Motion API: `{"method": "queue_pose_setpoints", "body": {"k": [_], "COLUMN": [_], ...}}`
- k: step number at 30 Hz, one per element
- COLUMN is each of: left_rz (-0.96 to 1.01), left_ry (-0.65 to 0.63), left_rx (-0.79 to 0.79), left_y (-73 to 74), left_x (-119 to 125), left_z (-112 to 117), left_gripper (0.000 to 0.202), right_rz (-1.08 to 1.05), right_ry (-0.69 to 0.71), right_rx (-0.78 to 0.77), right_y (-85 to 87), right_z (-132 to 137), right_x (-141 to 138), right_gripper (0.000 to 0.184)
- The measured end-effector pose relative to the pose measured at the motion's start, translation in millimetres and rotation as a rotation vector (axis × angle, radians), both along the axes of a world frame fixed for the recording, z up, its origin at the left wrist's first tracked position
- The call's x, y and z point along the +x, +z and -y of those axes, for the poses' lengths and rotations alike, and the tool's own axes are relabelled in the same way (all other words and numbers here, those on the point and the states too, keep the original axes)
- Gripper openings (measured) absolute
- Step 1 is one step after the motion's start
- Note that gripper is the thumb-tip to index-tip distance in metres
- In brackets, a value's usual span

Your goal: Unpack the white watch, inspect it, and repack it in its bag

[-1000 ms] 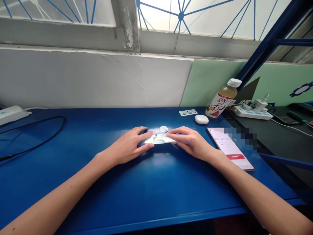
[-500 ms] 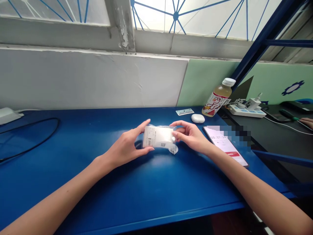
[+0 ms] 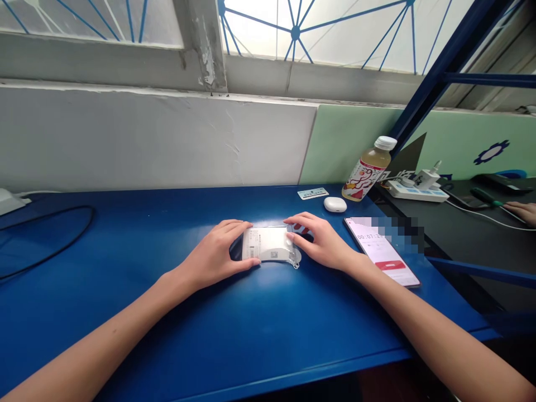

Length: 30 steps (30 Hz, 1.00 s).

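Note:
A small clear plastic packet point(image 3: 270, 244) with a white printed label, a barcode and a square code lies face up, low over or on the blue tabletop point(image 3: 234, 335). My left hand point(image 3: 215, 254) grips its left end, thumb along the near edge and fingers at the far edge. At the right end, my right hand point(image 3: 320, 240) pinches the packet with the thumb on top; its other fingers are partly hidden behind. From the near right corner sticks out a small round clear piece with what looks like a bead chain point(image 3: 296, 263).
Right of my hands lie a phone point(image 3: 385, 257) with a timer, a white earbud case point(image 3: 335, 205) and a card point(image 3: 313, 193). A juice bottle point(image 3: 366, 170) stands behind. Farther right are a power strip point(image 3: 419, 191) and another person's hand point(image 3: 523, 213). A black cable point(image 3: 90, 223) curves at left.
Both hands have lowered the packet toward the tabletop, and it now lies flatter. The view has shifted slightly.

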State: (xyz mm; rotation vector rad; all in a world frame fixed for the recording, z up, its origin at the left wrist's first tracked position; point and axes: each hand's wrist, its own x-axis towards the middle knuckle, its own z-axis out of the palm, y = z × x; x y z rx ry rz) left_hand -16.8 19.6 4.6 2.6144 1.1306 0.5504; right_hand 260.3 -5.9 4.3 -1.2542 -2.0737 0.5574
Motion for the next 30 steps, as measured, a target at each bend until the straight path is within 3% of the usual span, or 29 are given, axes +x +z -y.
{"method": "queue_pose_setpoints", "body": {"k": [3,7,18,24,30], "left_rz": [-0.023,-0.035,-0.014,-0.079,-0.077], "left_ry": [0.023,0.027,-0.01,-0.038,-0.039], "left_rx": [-0.03,-0.048,0.0,0.061,0.061], "left_y": [-0.2,-1.3,-7.4,-7.2,-6.5], "left_x": [-0.3,-0.9,2.1,4.3,5.2], "left_z": [-0.3,-2.0,0.7,3.4,4.8], "left_gripper": [0.077,0.079,0.074,0.074,0.072], "right_rz": [0.199,0.31,0.243,0.173,0.189], "right_ry": [0.093,0.161,0.141,0.087,0.068], "right_rx": [0.093,0.063,0.045,0.063,0.094], "right_y": [1.8,3.6,1.3,-5.4,-5.3], "right_z": [1.4,3.2,5.5,6.4,9.2], "right_x": [4.4,6.0,-1.6,-8.7,-11.4], "right_gripper": [0.049,0.062,0.054,0.041,0.046]}}
